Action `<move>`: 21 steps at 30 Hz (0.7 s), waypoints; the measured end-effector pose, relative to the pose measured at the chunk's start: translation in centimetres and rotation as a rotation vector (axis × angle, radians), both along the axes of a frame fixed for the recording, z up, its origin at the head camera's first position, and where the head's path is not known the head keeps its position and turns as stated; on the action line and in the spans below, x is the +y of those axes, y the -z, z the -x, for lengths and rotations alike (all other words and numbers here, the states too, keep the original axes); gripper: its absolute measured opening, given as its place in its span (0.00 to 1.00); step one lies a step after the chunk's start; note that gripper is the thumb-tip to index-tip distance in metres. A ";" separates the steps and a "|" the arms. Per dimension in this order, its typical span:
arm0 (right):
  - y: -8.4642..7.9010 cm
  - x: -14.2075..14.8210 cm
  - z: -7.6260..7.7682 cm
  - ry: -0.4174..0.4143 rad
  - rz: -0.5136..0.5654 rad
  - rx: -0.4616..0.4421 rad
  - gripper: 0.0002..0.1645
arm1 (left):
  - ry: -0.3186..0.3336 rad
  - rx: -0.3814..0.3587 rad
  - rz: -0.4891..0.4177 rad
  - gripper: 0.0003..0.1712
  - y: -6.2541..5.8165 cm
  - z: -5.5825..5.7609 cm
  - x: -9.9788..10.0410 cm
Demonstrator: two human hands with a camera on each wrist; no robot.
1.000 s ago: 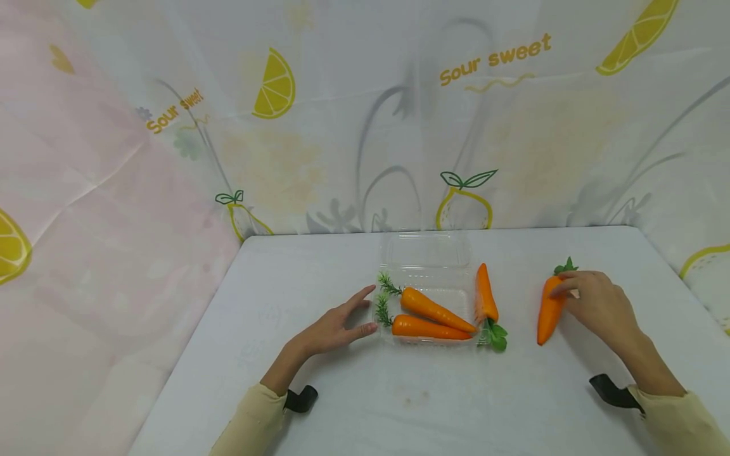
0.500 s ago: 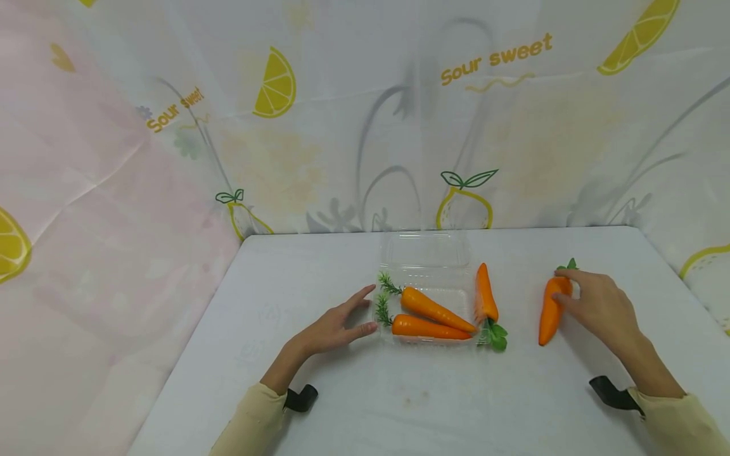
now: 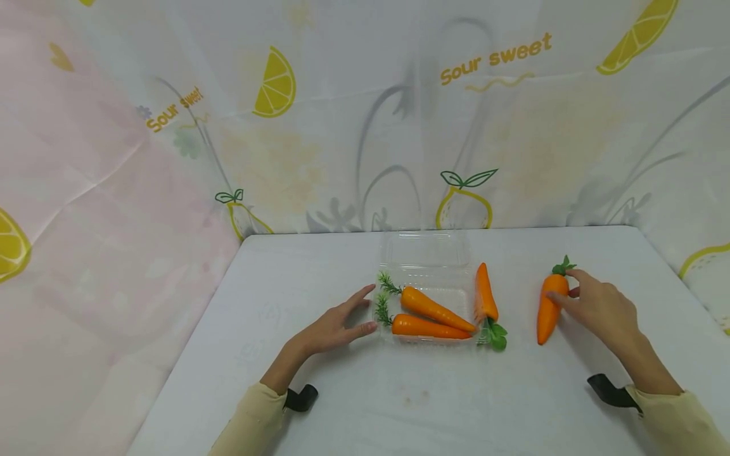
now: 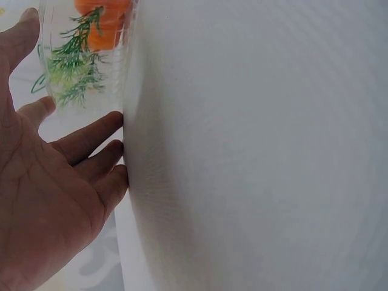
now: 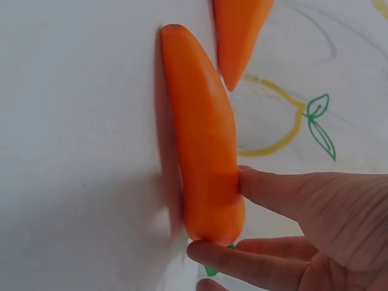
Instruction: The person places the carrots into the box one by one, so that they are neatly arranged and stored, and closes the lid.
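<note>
Right hand: thumb and finger clamped on rightmost carrot near its leaves, lying on table. Left hand: fingers spread at left side of clear box; two carrots inside, third carrot along right edge

Orange carrot lying on bench, tip pointing toward me; clear box sitting open, holding two carrots.

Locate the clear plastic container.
Head view: the container sits open mid-table, immediately right of the left hand, with two feathery-topped carrots inside.
</note>
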State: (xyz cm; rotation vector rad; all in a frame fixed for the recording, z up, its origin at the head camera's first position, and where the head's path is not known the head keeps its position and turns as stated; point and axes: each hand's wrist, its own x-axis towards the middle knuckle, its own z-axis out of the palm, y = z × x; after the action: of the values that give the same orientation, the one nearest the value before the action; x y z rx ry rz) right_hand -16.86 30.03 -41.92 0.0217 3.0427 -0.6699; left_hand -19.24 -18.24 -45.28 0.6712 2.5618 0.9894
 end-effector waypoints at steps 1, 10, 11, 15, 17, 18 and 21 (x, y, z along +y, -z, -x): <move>0.0 0.0 0.0 -0.002 0.003 -0.013 0.41 | 0.000 0.000 -0.001 0.45 0.0 0.0 0.0; 0.1 -0.2 0.3 -0.009 0.022 -0.060 0.40 | 0.000 0.003 -0.010 0.45 0.0 -0.1 0.0; 0.1 -0.3 0.3 -0.007 0.024 -0.062 0.40 | 0.000 0.003 -0.011 0.45 0.0 -0.1 0.0; 0.1 -0.4 0.3 0.005 0.027 -0.071 0.40 | 0.002 -0.003 -0.008 0.46 0.0 -0.1 0.0; 0.1 -0.5 0.4 0.014 0.029 -0.075 0.40 | 0.005 -0.002 -0.007 0.46 0.1 0.0 0.0; 0.1 -0.5 0.4 0.018 0.029 -0.075 0.40 | 0.006 -0.002 -0.008 0.46 0.1 0.0 0.0; 0.0 -0.6 0.4 0.029 0.031 -0.077 0.40 | 0.005 -0.006 -0.004 0.46 0.1 0.0 0.0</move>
State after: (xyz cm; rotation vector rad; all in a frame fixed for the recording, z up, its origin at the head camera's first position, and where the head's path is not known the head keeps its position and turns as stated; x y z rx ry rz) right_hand -17.28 29.38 -41.96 0.0891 2.9632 -0.7010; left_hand -19.26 -18.27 -45.40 0.6746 2.5526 0.9930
